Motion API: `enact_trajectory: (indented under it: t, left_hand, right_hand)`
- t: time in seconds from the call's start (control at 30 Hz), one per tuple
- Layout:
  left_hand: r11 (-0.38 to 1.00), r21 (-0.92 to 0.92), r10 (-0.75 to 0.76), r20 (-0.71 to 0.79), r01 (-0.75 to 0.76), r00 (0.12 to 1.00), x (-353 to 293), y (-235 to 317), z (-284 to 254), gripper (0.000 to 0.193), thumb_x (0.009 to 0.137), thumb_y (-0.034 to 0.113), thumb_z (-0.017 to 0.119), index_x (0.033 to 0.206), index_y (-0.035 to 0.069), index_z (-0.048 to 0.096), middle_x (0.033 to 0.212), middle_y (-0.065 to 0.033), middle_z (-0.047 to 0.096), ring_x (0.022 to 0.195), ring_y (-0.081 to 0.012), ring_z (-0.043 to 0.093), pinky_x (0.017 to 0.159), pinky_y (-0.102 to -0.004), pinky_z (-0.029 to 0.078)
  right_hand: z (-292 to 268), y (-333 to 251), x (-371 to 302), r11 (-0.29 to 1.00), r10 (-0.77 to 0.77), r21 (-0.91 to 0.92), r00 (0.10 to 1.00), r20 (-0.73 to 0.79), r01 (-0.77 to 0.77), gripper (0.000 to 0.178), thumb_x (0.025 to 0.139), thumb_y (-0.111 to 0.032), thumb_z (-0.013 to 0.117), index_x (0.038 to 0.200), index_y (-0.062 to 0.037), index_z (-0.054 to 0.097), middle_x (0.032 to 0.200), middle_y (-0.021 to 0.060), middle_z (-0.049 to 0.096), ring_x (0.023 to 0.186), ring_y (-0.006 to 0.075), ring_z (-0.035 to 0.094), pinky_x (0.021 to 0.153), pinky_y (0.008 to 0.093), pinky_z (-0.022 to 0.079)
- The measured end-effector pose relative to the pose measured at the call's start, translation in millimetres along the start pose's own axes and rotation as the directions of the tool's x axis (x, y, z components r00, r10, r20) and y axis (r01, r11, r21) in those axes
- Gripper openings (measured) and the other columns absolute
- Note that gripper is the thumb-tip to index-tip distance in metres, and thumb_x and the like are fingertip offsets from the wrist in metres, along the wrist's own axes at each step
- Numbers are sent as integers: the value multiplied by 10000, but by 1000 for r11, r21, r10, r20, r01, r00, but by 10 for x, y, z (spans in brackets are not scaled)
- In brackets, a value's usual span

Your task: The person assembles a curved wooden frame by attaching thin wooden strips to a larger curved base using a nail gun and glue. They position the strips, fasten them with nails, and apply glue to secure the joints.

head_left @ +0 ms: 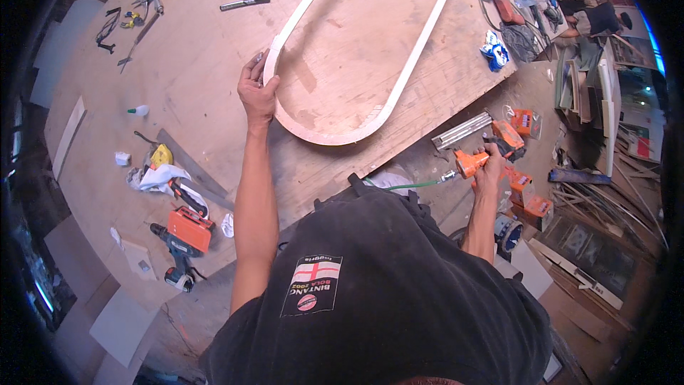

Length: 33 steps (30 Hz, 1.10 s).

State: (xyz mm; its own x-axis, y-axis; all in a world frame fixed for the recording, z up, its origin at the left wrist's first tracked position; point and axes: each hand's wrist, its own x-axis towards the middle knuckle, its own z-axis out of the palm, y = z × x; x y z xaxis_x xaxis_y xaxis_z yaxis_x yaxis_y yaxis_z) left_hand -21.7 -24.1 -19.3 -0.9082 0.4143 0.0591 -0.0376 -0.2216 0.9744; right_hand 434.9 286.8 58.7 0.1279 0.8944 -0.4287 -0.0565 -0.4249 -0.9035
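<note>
A long U-shaped strip (420, 50) with white edges, its curved end toward me, stands over the wooden tabletop (206, 64). On the left side of the bend, my left hand (258, 96) grips it, thumb inside the curve and fingers outside. Off the table's right edge, my right hand (489, 165) is wrapped around an orange air tool (470, 162). A green hose (417, 185) runs from the tool's metal fitting toward my body. The tool is apart from the strip, and its far side is partly hidden by my fingers.
A black marker (245, 3), pliers (132, 20) and a hammer (148, 1) lie on the table's far left. A cordless drill (178, 249) and orange case (192, 228) sit near left. Orange tools and wood offcuts crowd the floor at right; another person (598, 20) is beyond.
</note>
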Motion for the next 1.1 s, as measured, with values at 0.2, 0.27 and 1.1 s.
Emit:
enact_trajectory:
  t: [0.2, 0.27, 1.1]
  left_hand:
    - [1000, -16, 13, 6, -13, 1000, 71, -134, -60, 673, 766, -119, 664, 1400, -116, 440, 1423, -226, 613, 1307, -289, 610, 1147, -384, 467]
    - [1000, -19, 7, 11, -7, 1000, 86, -157, -112, 675, 765, -119, 668, 1400, -109, 438, 1427, -228, 608, 1317, -291, 601, 1156, -393, 460]
    - [1000, 7, -3, 1, 3, 1000, 146, -205, -256, 719, 743, -152, 683, 1420, -100, 445, 1441, -230, 582, 1307, -307, 600, 1134, -403, 493]
  right_hand:
    - [-157, -342, -181, 971, -240, 36, 958, 160, 237, 56, 862, 37, 655, 893, 36, 608, 787, 89, 647, 678, 197, 672, 648, 338, 587]
    - [-96, -445, -343, 961, -277, 73, 949, 149, 269, 61, 862, 34, 663, 901, 39, 616, 796, 85, 655, 683, 197, 676, 664, 329, 588]
    - [-938, -1146, -398, 845, -254, -387, 913, 318, 370, 293, 940, -113, 713, 1177, 29, 617, 831, 56, 633, 557, 104, 538, 503, 272, 422]
